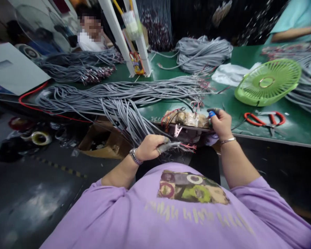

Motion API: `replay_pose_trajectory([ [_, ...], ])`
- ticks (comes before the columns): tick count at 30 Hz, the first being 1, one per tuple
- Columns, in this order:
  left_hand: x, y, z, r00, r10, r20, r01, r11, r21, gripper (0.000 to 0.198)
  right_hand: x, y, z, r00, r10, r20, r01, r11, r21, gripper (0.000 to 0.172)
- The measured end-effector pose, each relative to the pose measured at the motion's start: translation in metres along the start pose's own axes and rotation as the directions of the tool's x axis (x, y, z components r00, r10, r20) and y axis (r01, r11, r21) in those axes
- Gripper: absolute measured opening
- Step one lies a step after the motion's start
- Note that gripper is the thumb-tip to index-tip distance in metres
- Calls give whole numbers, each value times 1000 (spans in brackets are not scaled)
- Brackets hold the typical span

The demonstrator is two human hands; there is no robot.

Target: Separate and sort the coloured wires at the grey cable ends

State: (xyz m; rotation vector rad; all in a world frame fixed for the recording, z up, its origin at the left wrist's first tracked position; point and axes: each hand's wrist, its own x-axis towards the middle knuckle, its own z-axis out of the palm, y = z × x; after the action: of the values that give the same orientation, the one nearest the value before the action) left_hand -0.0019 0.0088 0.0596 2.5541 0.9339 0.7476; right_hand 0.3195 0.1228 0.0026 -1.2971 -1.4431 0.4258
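My left hand (150, 147) is closed around the stripped ends of several grey cables (172, 147), in front of the table edge. Thin red and pale wires (189, 147) fan out from them to the right. My right hand (222, 123) has its fingers pinched together, with blue tape on one finger. It is beside the right end of a taped brown device (193, 119) at the table edge; what it pinches, if anything, is hidden. A pink clip (178, 130) hangs at the front of that device. Behind my left hand, a bundle of grey cables (126, 114) drapes over the edge.
Red-handled cutters (272, 121) and a green fan (268, 82) are on the green table (298, 133) at right. Long cable bundles (134, 90) and a coil (203, 53) lie behind. A white post (145, 45) stands on the table. A cardboard box (106, 138) sits below left. Other people are across the table.
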Motion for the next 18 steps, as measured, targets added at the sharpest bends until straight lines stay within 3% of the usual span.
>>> replay_pose_trajectory([
  [5, -52, -2, -1, 994, -110, -20, 104, 974, -201, 32, 3, 6, 2, 999, -54, -4, 54, 997, -49, 24],
  [8, -59, -7, 4, 990, -139, 4, 136, 968, -210, 35, -9, 0, 4, 990, -125, -60, 119, 988, -97, 24],
  [11, -56, -14, 23, 980, -197, -28, 188, 963, -193, 35, -38, -23, 4, 982, -175, -72, 167, 980, -104, 28],
  [13, -53, -19, 36, 976, -205, -68, 191, 965, -178, 33, -63, -43, 4, 987, -142, 82, 142, 990, -1, 29],
  [15, -51, -22, 47, 980, -177, -91, 161, 974, -161, 31, -86, -61, 4, 937, -111, 331, 80, 991, 108, 29],
  [18, -51, -26, 54, 989, -103, -106, 89, 988, -124, 28, -107, -78, 4, 851, -100, 516, 2, 982, 188, 30],
])
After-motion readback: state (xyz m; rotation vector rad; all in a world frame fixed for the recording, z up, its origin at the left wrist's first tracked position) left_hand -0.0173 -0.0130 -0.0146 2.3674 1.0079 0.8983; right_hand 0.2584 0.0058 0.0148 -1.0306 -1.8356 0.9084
